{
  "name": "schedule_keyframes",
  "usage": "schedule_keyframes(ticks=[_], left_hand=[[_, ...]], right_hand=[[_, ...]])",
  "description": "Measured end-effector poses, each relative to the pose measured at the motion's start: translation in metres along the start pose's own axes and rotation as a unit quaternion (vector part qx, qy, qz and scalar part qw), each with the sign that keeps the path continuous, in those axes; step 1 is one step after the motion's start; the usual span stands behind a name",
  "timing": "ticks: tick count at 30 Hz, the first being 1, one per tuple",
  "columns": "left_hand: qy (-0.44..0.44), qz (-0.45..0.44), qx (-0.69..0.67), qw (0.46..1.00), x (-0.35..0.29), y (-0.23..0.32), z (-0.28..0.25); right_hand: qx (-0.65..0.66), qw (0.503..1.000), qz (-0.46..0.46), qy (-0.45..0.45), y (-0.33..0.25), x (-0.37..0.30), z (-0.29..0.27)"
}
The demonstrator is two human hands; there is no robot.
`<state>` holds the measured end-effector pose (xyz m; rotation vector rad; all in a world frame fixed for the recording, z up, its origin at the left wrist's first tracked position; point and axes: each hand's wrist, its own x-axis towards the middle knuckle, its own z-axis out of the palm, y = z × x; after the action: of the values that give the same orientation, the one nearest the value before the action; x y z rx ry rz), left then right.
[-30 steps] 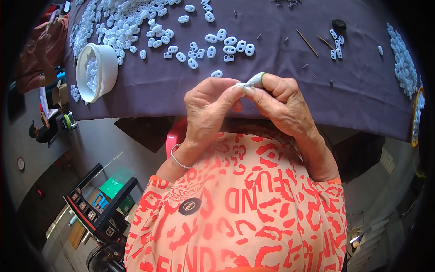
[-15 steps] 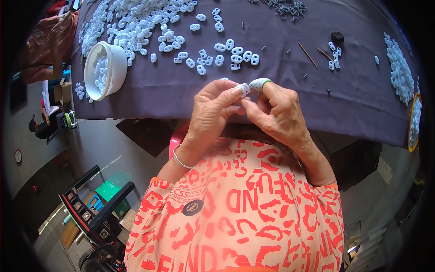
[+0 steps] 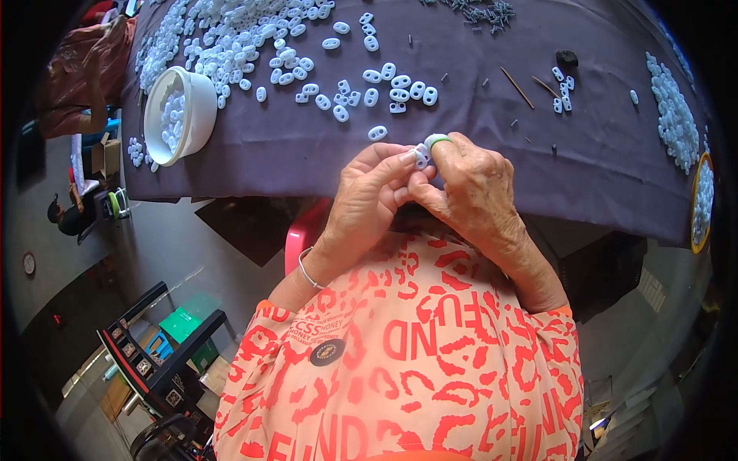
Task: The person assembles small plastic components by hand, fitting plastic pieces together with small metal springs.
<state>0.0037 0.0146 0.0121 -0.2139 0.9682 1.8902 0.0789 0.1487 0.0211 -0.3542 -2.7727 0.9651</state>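
My left hand [image 3: 361, 188] pinches a small white plastic piece with holes [image 3: 421, 157] between thumb and fingertips, just over the table's near edge. My right hand [image 3: 475, 183] meets it from the other side, its fingers curled and its wrapped index fingertip pressed against the piece. A white finger cover with a green band [image 3: 437, 140] is on that fingertip. Whether the right fingers pinch anything else is hidden. Just beyond my hands lies a loose white two-holed oval piece [image 3: 377, 133], with a cluster of similar pieces [image 3: 400, 95] farther off.
A dark cloth [image 3: 269, 154] covers the table. At left a white tub [image 3: 201, 115] lies tipped beside a large heap of white pieces [image 3: 238, 38]. Small metal pins [image 3: 492, 14], two thin sticks [image 3: 516, 87] and a dark lump [image 3: 566, 58] lie beyond. A yellow-rimmed basket [image 3: 696, 230] stands at right.
My right hand has closed in, bringing its covered fingertip onto the white piece. Both hands have shifted slightly, and the loose oval piece beyond them now shows fully.
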Motion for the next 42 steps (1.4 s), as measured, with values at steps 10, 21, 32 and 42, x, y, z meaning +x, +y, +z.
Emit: schedule_keyframes(ticks=[10, 21, 32, 42], left_hand=[[0.022, -0.007, 0.092, 0.995, -0.001, 0.005, 0.000], [0.068, 0.082, 0.221, 0.969, -0.003, 0.001, 0.010], [0.069, 0.100, 0.252, 0.960, -0.002, 0.000, 0.013], [0.076, 0.116, 0.267, 0.954, 0.000, -0.002, 0.010]], right_hand=[[0.031, 0.998, -0.046, 0.036, 0.007, 0.002, 0.003], [0.082, 0.993, -0.072, 0.041, 0.009, 0.002, 0.011], [0.084, 0.991, -0.093, 0.043, 0.013, 0.004, 0.012], [0.093, 0.989, -0.105, 0.048, 0.015, 0.003, 0.016]])
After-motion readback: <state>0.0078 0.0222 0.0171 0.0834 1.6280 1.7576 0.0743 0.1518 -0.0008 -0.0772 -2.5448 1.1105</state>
